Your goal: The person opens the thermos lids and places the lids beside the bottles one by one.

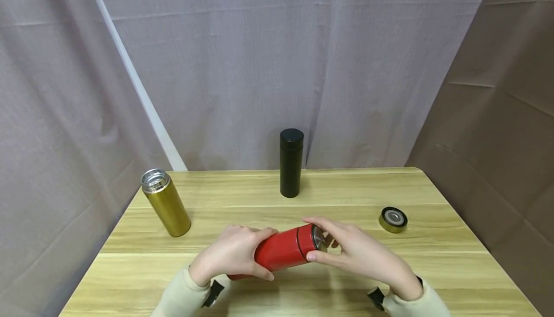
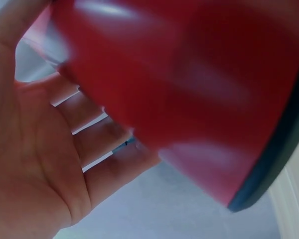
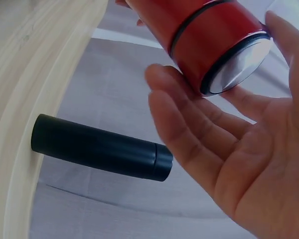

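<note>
A red thermos (image 1: 280,249) lies tilted above the near part of the table, its capped end pointing right and slightly up. My left hand (image 1: 235,250) grips its body, thumb on the near side; the left wrist view shows the fingers against the red wall (image 2: 154,74) and a dark band at the base. At the other end, my right hand (image 1: 361,254) pinches the red lid (image 1: 307,240) between thumb and fingers. The lid's silvery top (image 3: 241,64) faces my right palm in the right wrist view. A thin dark seam separates lid from body.
A black thermos (image 1: 291,170) stands capped at the back middle of the wooden table (image 1: 233,201). On the left, a gold thermos (image 1: 169,211) stands without its lid. Its gold lid (image 1: 393,220) lies inner side up on the right. Grey curtains (image 1: 259,67) hang behind.
</note>
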The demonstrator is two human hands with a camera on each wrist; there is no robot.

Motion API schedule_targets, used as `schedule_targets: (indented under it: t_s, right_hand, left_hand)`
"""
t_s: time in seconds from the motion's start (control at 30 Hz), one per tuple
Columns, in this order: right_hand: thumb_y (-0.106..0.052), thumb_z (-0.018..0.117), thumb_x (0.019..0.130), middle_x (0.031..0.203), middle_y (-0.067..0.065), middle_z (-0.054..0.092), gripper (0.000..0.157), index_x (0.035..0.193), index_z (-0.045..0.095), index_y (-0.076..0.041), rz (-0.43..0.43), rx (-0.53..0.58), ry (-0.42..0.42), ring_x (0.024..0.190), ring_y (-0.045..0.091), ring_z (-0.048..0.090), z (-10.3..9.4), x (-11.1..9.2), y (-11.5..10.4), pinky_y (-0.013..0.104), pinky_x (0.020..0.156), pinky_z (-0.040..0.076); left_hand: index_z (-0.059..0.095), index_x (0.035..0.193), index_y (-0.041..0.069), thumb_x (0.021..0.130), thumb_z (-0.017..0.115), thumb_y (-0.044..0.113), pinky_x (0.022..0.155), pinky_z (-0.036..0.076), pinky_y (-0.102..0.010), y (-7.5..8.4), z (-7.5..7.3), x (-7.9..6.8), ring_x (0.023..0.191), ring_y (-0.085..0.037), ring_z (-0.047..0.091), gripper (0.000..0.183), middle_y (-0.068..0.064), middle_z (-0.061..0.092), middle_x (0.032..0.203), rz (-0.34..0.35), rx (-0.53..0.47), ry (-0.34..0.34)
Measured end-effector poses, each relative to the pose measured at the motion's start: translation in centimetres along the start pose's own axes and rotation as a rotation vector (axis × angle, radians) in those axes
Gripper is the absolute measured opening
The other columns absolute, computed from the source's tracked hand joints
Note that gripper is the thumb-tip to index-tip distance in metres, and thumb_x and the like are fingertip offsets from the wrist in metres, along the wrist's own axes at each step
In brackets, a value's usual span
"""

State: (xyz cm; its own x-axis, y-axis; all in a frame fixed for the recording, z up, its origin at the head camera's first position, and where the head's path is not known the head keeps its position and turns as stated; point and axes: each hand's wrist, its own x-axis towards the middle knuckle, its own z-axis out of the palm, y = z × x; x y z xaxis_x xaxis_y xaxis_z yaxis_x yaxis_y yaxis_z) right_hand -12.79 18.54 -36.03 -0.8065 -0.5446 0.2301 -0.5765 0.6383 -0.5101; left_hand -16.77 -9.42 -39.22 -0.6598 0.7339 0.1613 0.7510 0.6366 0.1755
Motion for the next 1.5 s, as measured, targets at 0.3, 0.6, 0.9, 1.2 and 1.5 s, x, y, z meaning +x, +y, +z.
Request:
schedule_targets:
  t_s: [0.3,0.6,0.9,1.2,1.5]
  right_hand:
    - [-0.047,0.067,0.08,0.114,-0.016,0.054,0.06,0.133,0.041,-0.034,-0.128,-0.038,-0.01,0.096,0.003,0.055,0.17,0.07,0.57,0.033,0.073,0.05]
    - [-0.042,0.072,0.078,0.128,-0.015,0.045,0.062,0.132,0.044,-0.033,-0.218,-0.085,0.013,0.113,0.008,0.049,-0.16,0.13,0.6,0.039,0.084,0.046]
    - [-0.059,0.056,0.082,0.116,-0.018,0.052,0.06,0.136,0.034,-0.044,0.002,-0.066,-0.029,0.098,0.002,0.053,0.03,0.2,0.43,0.035,0.076,0.048]
    - [-0.048,0.062,0.084,0.116,-0.015,0.052,0.057,0.133,0.04,-0.029,-0.133,-0.009,-0.064,0.095,0.002,0.054,0.36,-0.03,0.71,0.031,0.075,0.048]
    - [-0.022,0.073,0.08,0.128,-0.012,0.042,0.06,0.129,0.038,-0.025,-0.284,0.007,-0.06,0.112,0.006,0.047,0.07,-0.18,0.9,0.031,0.088,0.045]
  left_hand:
    - [0.053,0.121,0.03,0.057,0.076,0.061,0.056,0.04,-0.028,-0.13,0.11,0.07,0.068,-0.001,0.054,0.074,0.017,0.061,0.083,-0.005,0.041,0.004]
    - [0.052,0.121,0.03,0.057,0.076,0.062,0.055,0.04,-0.028,-0.32,-0.11,0.26,0.067,-0.001,0.054,0.075,0.017,0.06,0.082,0.0,0.029,0.002]
    - [0.052,0.121,0.031,0.057,0.074,0.064,0.054,0.039,-0.027,-0.17,-0.32,0.26,0.064,0.0,0.052,0.074,0.019,0.058,0.079,0.008,0.039,0.012]
    - [0.054,0.122,0.029,0.056,0.076,0.062,0.055,0.04,-0.027,0.06,0.12,-0.08,0.067,0.0,0.054,0.076,0.017,0.061,0.084,0.02,0.048,0.005]
    - [0.053,0.122,0.03,0.057,0.075,0.063,0.054,0.039,-0.028,0.04,0.1,0.0,0.067,-0.001,0.055,0.077,0.017,0.061,0.084,0.019,0.05,-0.007]
